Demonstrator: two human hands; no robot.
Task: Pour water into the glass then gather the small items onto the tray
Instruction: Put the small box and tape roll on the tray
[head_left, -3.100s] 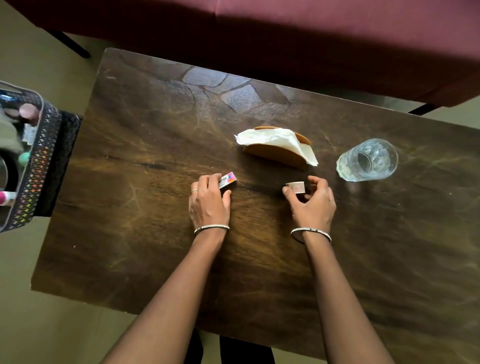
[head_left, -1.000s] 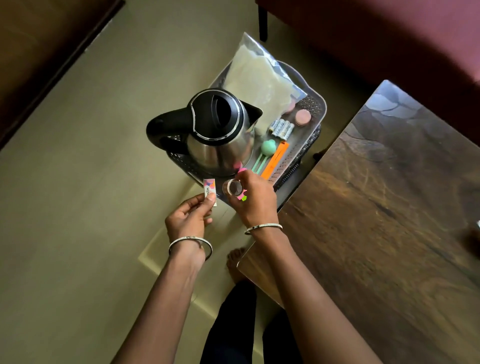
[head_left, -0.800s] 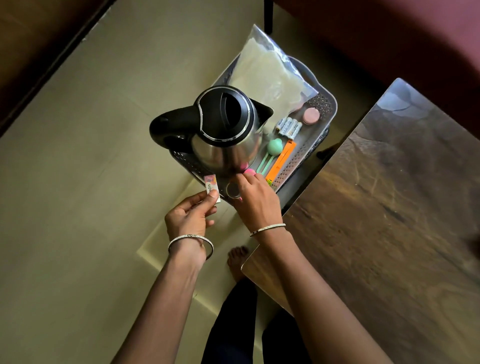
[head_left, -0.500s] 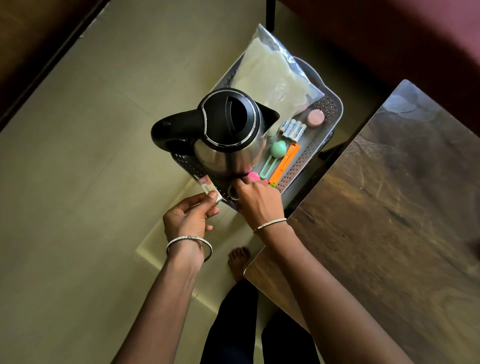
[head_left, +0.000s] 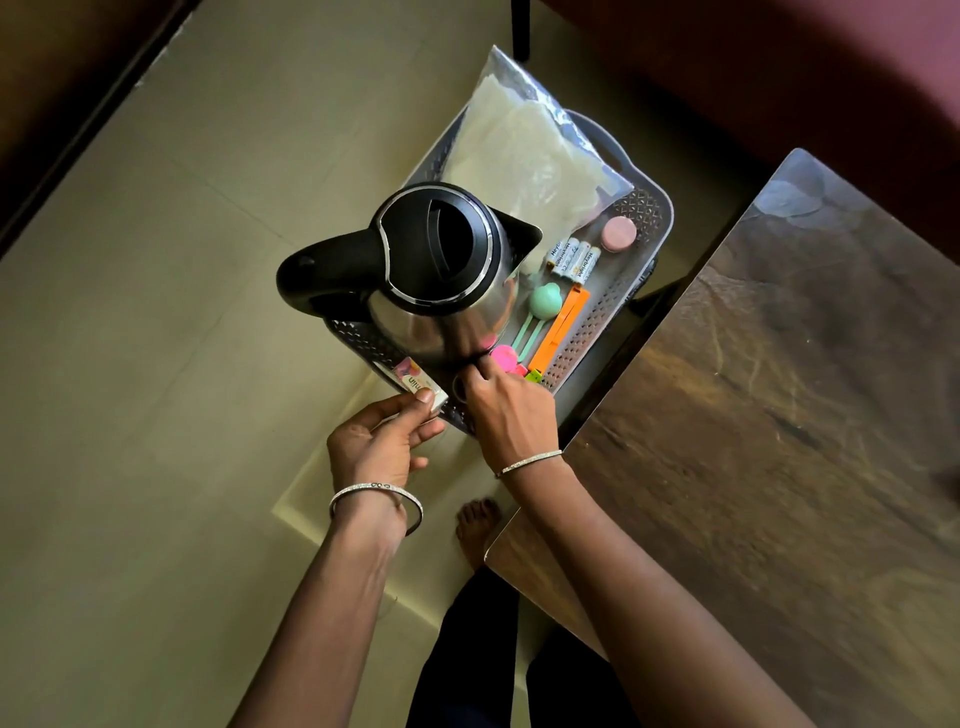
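Observation:
A grey perforated tray (head_left: 647, 208) stands low beside the table's left end. On it sit a steel kettle (head_left: 441, 270) with a black lid, a clear plastic bag (head_left: 519, 150), batteries (head_left: 574, 258), a pink round cap (head_left: 618, 234), a mint clip (head_left: 543, 304) and an orange clip (head_left: 558, 330). My left hand (head_left: 379, 441) pinches a small white and pink box (head_left: 415, 382) over the tray's near corner. My right hand (head_left: 506, 410) holds a small tape roll (head_left: 460, 387) at the tray's near edge, by a pink piece (head_left: 504, 357).
The dark wooden table (head_left: 779, 415) fills the right side; the glass is out of view. A maroon sofa (head_left: 779, 67) runs along the top right. Tiled floor (head_left: 156, 364) lies to the left. My bare foot (head_left: 475, 525) shows below the tray.
Both hands left the table and came to the tray with their items. Over the last second they lowered the box and the tape roll toward the tray's near edge.

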